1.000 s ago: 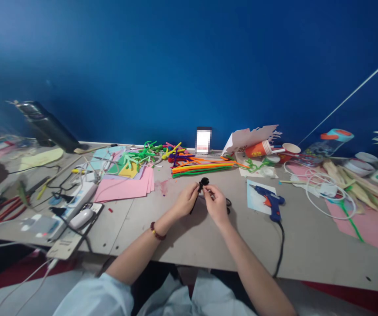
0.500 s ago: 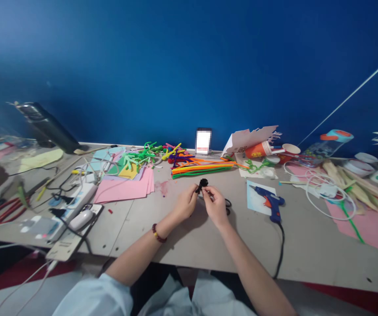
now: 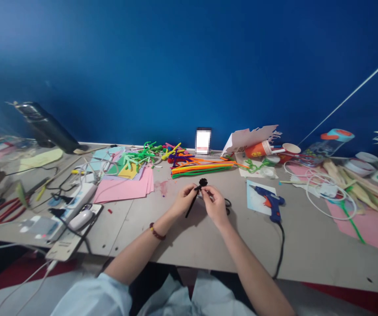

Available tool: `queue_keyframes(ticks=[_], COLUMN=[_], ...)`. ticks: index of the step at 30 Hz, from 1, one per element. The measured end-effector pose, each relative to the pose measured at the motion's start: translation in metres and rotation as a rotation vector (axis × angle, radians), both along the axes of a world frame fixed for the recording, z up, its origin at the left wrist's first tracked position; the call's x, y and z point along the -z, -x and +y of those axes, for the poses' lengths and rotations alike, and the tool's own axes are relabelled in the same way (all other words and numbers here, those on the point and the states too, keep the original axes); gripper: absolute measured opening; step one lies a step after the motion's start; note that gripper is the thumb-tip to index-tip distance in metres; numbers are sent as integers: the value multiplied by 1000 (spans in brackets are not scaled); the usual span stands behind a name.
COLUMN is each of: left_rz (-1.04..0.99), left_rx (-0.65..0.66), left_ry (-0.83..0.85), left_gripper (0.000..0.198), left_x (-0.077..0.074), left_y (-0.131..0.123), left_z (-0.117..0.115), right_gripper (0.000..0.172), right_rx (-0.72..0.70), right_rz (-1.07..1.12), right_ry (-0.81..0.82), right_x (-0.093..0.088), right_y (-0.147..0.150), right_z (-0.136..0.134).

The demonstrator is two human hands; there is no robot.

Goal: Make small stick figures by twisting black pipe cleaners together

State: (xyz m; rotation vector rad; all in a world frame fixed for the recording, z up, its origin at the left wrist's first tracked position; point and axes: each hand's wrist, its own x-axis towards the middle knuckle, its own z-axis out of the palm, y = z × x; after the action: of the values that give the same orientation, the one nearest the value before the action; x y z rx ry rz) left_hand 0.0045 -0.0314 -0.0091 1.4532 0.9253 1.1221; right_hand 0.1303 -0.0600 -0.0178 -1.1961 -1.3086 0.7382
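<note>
Black stem (image 3: 193,202): between the two hands, over the middle of the surface (image 3: 208,250), with a bunched knot (image 3: 203,181) at its far end and a straight tail (image 3: 189,211) slanting back toward the wearer; whether the tail touches down I cannot tell.
Left hand (image 3: 185,202): fingers closed in a pinch just below the knot; a firm, quiet grip here should stop the tail from twisting.
Right hand (image 3: 216,206): fingers pressed together at the knot's base, the exact contact too small to read; short, light moves close to the other pinch should suit best.
Coloured stems (image 3: 205,167): bundled just beyond the hands.
Glue gun (image 3: 276,204): well apart on the right, lying across a pale sheet (image 3: 255,203), nozzle facing left; it may be hot, so the forearm is better kept clear.
</note>
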Motion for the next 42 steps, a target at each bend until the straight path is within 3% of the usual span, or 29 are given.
queue_keyframes(ticks=[6,12,15,23,29,35,42], left_rz=[22,158,157,-32,-308,-344,-519], left_rx=[-26,-150,-165,-205,-145,-146,-169], left_ry=[61,-189,-211,-46,256,343,462], left_gripper=[33,21,23,18,34,35,35], left_x=[1,-1,1,3,-3,2,7], left_y=[-4,-5,-2,-1,-5,-7,-5], left_z=[-6,-8,-5,2,1,2,6], right_gripper=[19,21,20,13,15,20,22], right_rx=[-3,64,53,-9,-14,74,173], right_rz=[30,55,44,-123,-104,-56,-185], right_ry=[18,36,34,-57,-7,64,-17], right_x=[-1,2,3,-6,-4,-2,-2], right_y=[0,-2,-2,-3,-3,-3,-5], right_z=[0,3,4,-1,1,1,-2])
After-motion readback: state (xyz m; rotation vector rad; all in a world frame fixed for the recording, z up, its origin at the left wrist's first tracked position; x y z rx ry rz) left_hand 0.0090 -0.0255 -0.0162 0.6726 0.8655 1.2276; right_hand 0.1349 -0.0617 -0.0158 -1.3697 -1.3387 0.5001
